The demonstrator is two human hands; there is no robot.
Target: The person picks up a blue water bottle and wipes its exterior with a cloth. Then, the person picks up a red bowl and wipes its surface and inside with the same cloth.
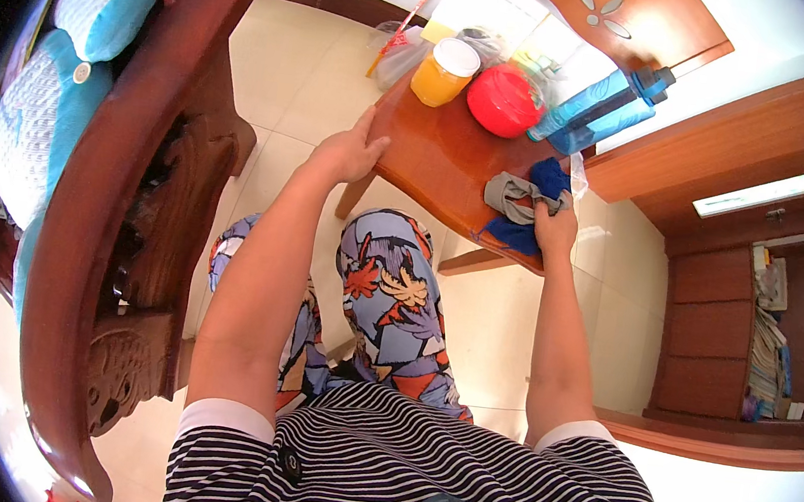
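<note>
Atop the wooden worktop (pixel 438 156), counts one yellow jar (pixel 438 79), one red tub (pixel 503 104) and one grey cloth (pixel 506 193) with blue cloth (pixel 549 176) beside it. Stretches both forearms (pixel 271 266) forward: clamps the right grip (pixel 553 227) on grey cloth near the right edge; rests the left grip (pixel 345 155) at the left edge, thumb and forefinger apart.

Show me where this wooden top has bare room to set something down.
The wooden top is bare in the middle, between the left hand, red container and grey cloth. Crowded: back, with yellow jar and blue object; right side, with blue cloth.
</note>
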